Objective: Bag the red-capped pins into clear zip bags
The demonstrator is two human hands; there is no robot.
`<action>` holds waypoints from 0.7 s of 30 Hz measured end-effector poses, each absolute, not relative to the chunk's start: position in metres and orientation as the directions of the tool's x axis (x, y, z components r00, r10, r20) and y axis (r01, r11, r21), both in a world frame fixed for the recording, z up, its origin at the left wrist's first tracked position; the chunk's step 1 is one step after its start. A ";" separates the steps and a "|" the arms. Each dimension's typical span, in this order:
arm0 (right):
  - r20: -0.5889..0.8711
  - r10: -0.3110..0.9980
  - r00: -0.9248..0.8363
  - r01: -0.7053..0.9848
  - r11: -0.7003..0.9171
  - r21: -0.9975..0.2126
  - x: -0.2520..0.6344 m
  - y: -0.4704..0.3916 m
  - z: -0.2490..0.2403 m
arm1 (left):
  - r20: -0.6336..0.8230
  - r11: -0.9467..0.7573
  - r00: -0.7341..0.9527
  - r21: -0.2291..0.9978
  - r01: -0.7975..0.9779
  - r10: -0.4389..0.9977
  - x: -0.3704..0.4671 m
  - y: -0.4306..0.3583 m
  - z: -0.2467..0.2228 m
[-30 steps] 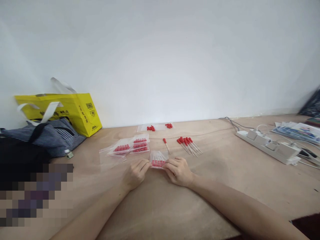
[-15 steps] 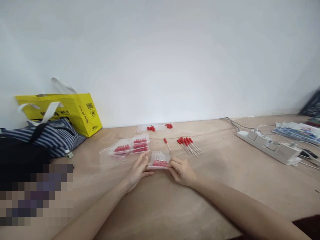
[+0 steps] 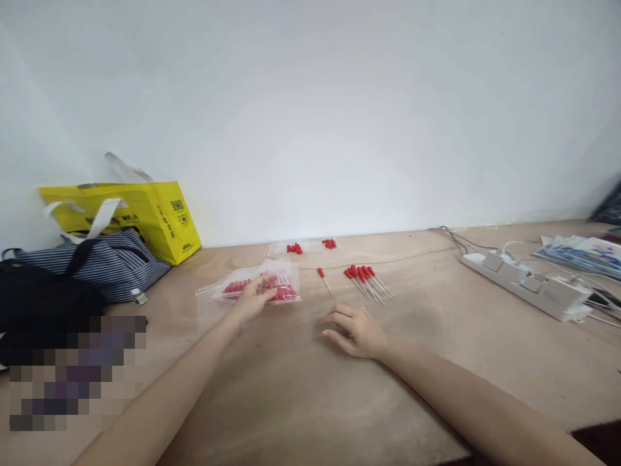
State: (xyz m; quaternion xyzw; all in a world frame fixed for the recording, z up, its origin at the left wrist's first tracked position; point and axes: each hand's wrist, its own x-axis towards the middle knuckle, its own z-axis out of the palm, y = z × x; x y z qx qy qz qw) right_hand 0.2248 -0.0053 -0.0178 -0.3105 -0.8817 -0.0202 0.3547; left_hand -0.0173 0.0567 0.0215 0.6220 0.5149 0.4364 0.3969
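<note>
My left hand (image 3: 253, 301) pinches a clear zip bag (image 3: 291, 291) with red-bulbed droppers inside, held over the pile of filled bags. Beneath and left of it shows another bag of red-bulbed droppers (image 3: 237, 286). My right hand (image 3: 356, 331) rests on the table with slightly curled fingers apart, holding nothing. Beyond it lies a group of loose droppers (image 3: 361, 277) with red bulbs and thin clear stems. One single dropper (image 3: 321, 274) sits apart, to the left of that group.
Near the wall, small red bulbs (image 3: 294, 248) lie on clear plastic. A yellow bag (image 3: 165, 223), a striped bag (image 3: 111, 262) and a small bottle (image 3: 140, 297) stand at left. At right are a white power strip (image 3: 524, 285) with cables and flat plastic packets (image 3: 579, 252).
My left hand has carried the dropper bag left and away from me, onto the pile. My right hand has let go of the bag and stays about where it was.
</note>
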 end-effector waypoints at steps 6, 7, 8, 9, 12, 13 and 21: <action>0.617 0.531 -0.580 0.574 0.805 -0.154 0.225 -0.003 -0.020 | 0.157 -0.169 0.065 0.861 0.480 0.985 -0.005 0.087 0.019; 0.613 0.533 -0.583 0.576 0.803 -0.151 0.225 -0.004 -0.019 | 0.174 -0.176 0.052 0.834 0.522 0.983 0.001 0.090 0.016; 0.609 0.536 -0.585 0.578 0.802 -0.150 0.225 -0.004 -0.019 | 0.194 -0.180 0.036 0.803 0.568 0.980 0.007 0.094 0.012; 0.606 0.538 -0.587 0.578 0.802 -0.152 0.225 -0.004 -0.019 | 0.216 -0.181 0.018 0.769 0.614 0.976 0.012 0.097 0.009; 0.598 0.540 -0.592 0.572 0.805 -0.160 0.226 -0.004 -0.019 | 0.289 -0.177 -0.026 0.654 0.736 0.957 0.026 0.101 0.003; 0.596 0.540 -0.595 0.570 0.806 -0.161 0.226 -0.004 -0.019 | 0.312 -0.175 -0.034 0.616 0.768 0.949 0.028 0.100 0.002; 0.578 0.537 -0.614 0.566 0.810 -0.151 0.228 -0.004 -0.022 | 0.391 -0.036 -0.144 0.419 0.907 0.909 -0.033 0.071 0.009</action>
